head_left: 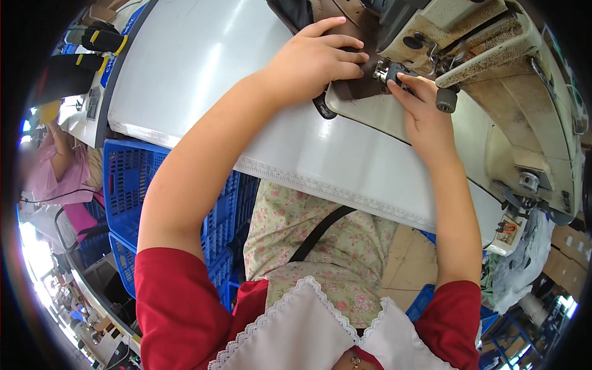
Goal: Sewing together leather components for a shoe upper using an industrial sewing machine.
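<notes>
A brown leather piece lies under the head of an industrial sewing machine, and a strip with punched holes shows at its far end. My left hand rests on the leather with its fingers stretched out toward the machine. Close by, my right hand reaches in from the right. Its fingers are extended, with the tips against the dark metal part beside the presser foot. Where the leather meets the needle area is partly hidden by the machine head. A black leather part lies beyond my left hand.
The white table has a ruler strip along its near edge. Blue plastic crates stand below it on the left. Another person in pink is at the far left. Cardboard boxes and a plastic bag are at right.
</notes>
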The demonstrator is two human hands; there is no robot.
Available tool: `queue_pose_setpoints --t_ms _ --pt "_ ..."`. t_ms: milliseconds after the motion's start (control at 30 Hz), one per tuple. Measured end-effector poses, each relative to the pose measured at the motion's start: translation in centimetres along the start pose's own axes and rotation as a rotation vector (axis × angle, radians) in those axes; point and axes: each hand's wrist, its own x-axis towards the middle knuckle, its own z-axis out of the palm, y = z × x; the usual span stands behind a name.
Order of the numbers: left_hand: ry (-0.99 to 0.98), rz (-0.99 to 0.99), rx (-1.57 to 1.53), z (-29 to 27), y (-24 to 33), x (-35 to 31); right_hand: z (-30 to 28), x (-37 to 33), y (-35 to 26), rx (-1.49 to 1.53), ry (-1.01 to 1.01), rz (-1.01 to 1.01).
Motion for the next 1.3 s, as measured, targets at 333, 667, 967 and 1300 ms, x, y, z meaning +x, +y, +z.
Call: queue_pose_setpoints --t_ms 333,667,967,1300 --pt "-0.029 0.031 -0.006 0.5 -1.2 0.7 0.4 0.1 -0.2 -0.087 0.038 -0.002" --pt "-0.047 0.053 0.000 0.8 -2.7 1.5 0.8 0.6 -0.4 -0.116 0.065 -0.002" --pt "-0.113 0.076 -0.056 0.4 -3.2 1.9 0.3 0.9 -1.1 -0.107 -0.009 0.086" --pt "-0.119 0.130 0.180 -0.1 -0.3 1.5 0.9 0.7 -0.2 -0.025 -0.009 0.183"
